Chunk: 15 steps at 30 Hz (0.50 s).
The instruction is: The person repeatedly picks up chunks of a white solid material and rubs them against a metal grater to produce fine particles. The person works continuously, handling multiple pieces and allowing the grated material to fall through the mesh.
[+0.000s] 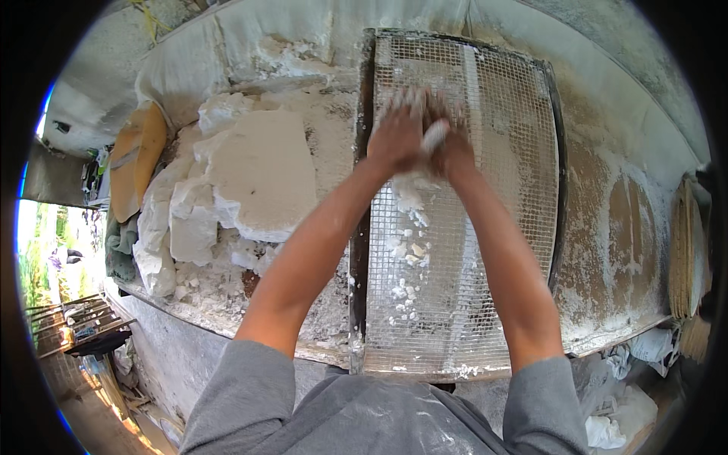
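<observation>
Both my arms reach forward over a framed wire-mesh screen (516,189) dusted with white powder. My left hand (398,138) and my right hand (453,145) are close together on its far half, fingers pointing away from me and whitened. Motion smears the fingers, so their grip is unclear. A whitish patch shows between the hands; whether it is a lump or a coated thumb I cannot tell. Just nearer than the hands, white crumbs (409,199) lie on the mesh. Small off-white chunks (415,254) trail toward me along its left side.
Left of the screen sits a big block of white, chalky material (262,171) among broken lumps. A tan curved board (138,161) leans beyond it. The screen's dark frame (362,189) edges the powdery bench. On the right are a brown dusty surface (607,227) and stacked boards (685,246).
</observation>
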Motion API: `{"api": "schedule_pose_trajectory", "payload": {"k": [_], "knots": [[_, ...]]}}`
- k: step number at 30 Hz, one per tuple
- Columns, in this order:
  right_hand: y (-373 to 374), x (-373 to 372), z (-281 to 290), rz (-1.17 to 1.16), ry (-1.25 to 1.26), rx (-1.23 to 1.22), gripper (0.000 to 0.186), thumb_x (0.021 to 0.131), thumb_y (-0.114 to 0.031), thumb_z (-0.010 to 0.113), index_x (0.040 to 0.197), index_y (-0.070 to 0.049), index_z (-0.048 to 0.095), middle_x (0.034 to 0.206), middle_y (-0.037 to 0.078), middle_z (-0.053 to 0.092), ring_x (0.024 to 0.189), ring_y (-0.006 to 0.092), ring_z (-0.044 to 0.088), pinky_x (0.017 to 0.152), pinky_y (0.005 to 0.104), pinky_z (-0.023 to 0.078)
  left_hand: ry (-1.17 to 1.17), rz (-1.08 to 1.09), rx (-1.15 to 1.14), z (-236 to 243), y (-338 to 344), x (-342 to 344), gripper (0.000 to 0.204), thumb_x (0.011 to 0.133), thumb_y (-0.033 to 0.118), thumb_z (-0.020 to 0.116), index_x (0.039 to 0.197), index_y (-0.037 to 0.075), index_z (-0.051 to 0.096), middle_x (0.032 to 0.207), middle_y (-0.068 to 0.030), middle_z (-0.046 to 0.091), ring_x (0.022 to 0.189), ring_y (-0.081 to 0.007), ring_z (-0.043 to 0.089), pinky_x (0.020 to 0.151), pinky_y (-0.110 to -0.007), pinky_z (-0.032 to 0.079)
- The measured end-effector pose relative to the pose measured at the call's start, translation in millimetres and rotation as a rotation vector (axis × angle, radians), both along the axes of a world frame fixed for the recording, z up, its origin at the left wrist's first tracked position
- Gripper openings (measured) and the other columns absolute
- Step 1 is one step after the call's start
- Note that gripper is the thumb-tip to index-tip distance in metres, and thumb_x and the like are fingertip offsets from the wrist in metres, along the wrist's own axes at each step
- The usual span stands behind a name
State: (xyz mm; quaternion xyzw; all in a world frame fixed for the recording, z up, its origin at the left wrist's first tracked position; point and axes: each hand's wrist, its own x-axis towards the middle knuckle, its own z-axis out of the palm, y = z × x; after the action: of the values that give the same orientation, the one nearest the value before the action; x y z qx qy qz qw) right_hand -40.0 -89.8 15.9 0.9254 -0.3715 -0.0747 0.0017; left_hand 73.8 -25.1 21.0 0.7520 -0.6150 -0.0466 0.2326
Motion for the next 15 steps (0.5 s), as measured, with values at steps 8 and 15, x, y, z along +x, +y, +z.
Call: {"api": "schedule_pose_trajectory", "payload": {"k": [8, 15], "knots": [[192.6, -137.0, -33.3, 0.196, -0.715, 0.128, 0.059, 0.101, -0.028, 0.050, 0.153, -0.003, 0.039, 0.158, 0.020, 0.040, 0.150, 0.0372, 0.032, 0.125, 0.0498, 0.023, 0.411, -0.115, -0.118, -34.7, 217.1, -127.5, 0.083, 0.096, 0.054, 0.055, 0.150, -0.006, 0.040, 0.154, -0.0314, 0.039, 0.147, -0.0441, 0.033, 0.122, -0.049, 0.025], [221.7, -94.5, -44.5, -0.027, -0.721, -0.075, 0.066, 0.101, -0.036, 0.051, 0.155, -0.003, 0.032, 0.162, 0.024, 0.030, 0.151, 0.0412, 0.027, 0.124, 0.0531, 0.022, 0.296, 0.136, -0.370, -26.4, 210.4, -137.2, 0.082, 0.084, 0.047, 0.069, 0.149, 0.001, 0.046, 0.158, -0.0258, 0.035, 0.149, -0.0462, 0.029, 0.120, -0.056, 0.024]]}}
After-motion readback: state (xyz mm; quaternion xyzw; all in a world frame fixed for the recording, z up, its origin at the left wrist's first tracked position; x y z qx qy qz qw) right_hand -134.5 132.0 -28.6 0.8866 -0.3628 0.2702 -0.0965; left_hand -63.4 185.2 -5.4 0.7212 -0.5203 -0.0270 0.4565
